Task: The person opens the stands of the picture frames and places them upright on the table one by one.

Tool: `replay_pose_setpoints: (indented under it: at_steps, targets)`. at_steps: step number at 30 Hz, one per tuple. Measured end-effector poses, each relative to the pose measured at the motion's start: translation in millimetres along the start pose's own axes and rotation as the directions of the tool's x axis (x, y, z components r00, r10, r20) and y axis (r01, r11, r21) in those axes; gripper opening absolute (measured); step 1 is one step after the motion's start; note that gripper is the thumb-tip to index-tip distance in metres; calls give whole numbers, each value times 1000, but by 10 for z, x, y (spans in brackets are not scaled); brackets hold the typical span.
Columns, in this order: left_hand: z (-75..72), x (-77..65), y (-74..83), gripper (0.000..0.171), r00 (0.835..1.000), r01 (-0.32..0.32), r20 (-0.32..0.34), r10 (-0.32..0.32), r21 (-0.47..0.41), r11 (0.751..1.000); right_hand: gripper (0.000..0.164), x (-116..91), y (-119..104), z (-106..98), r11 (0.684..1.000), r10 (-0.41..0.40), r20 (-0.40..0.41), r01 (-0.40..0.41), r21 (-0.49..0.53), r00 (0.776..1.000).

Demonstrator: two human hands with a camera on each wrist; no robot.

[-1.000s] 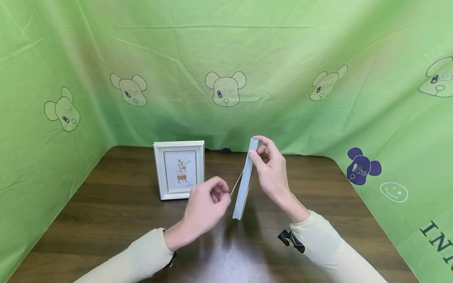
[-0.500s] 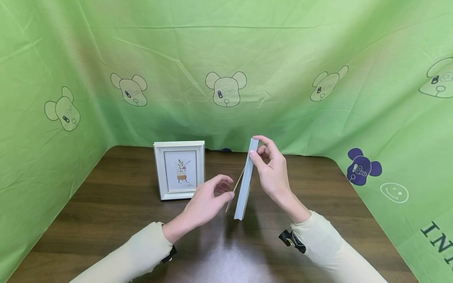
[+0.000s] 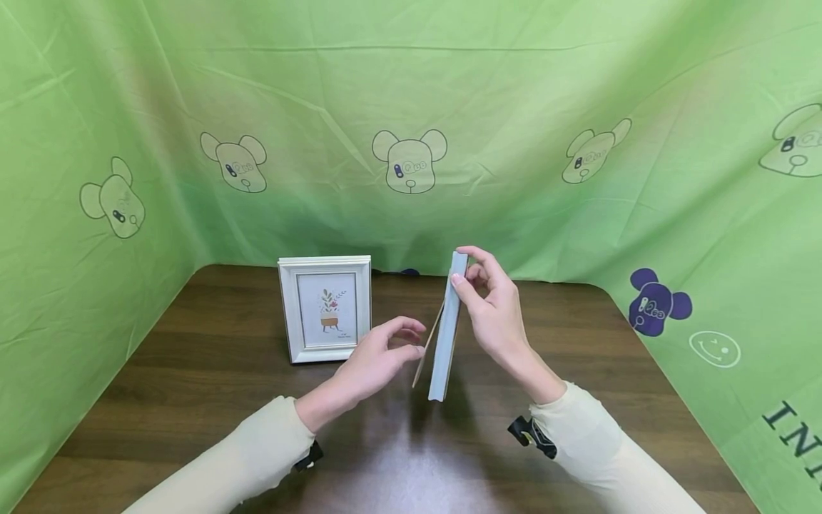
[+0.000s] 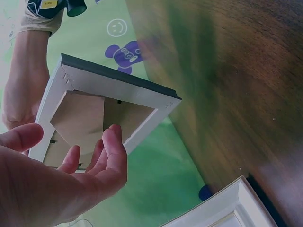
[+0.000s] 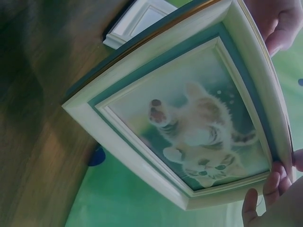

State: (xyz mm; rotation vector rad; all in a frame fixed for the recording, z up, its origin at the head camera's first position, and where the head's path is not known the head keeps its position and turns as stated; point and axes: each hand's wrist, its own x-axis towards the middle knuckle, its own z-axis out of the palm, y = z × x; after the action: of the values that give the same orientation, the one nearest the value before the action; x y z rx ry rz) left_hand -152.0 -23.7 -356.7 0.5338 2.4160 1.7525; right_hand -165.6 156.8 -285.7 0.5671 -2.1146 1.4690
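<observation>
Seen edge-on in the head view, a picture frame (image 3: pixel 447 335) is gripped near its top by my right hand (image 3: pixel 497 314), thumb on the near side and fingers along the top and far side. A kitten picture (image 5: pixel 203 137) shows on its front in the right wrist view. From its back, a thin brown easel stand (image 4: pixel 83 116) tilts outward. My left hand (image 3: pixel 372 364) is beside that stand with fingers spread loosely; the thumb overlaps the stand's edge in the head view. In the left wrist view, the fingertips are close at the stand.
Another white picture frame (image 3: pixel 325 310), with a potted-plant picture, stands upright on the dark wooden table (image 3: pixel 212 385), left of the held one. Green printed cloth (image 3: pixel 411 86) hangs around the back and sides.
My left fingers have loosened from their curl at the stand and spread apart. The stand's lower end now shows below the thumb. My right hand keeps its grip, almost still.
</observation>
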Motion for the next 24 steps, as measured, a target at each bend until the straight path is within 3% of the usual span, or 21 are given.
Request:
replay_pose_setpoints:
  at_steps: [8, 24]
  targets:
    - [4, -6, 16, 30, 1000, 10, 11, -9, -44, 999, 35, 9, 14, -14, 1000, -5, 30, 5, 16, 1000]
    - [21, -23, 27, 40, 999, 35, 32, -34, -34, 999, 35, 22, 82, -30, 995, -73, 40, 70, 64, 997]
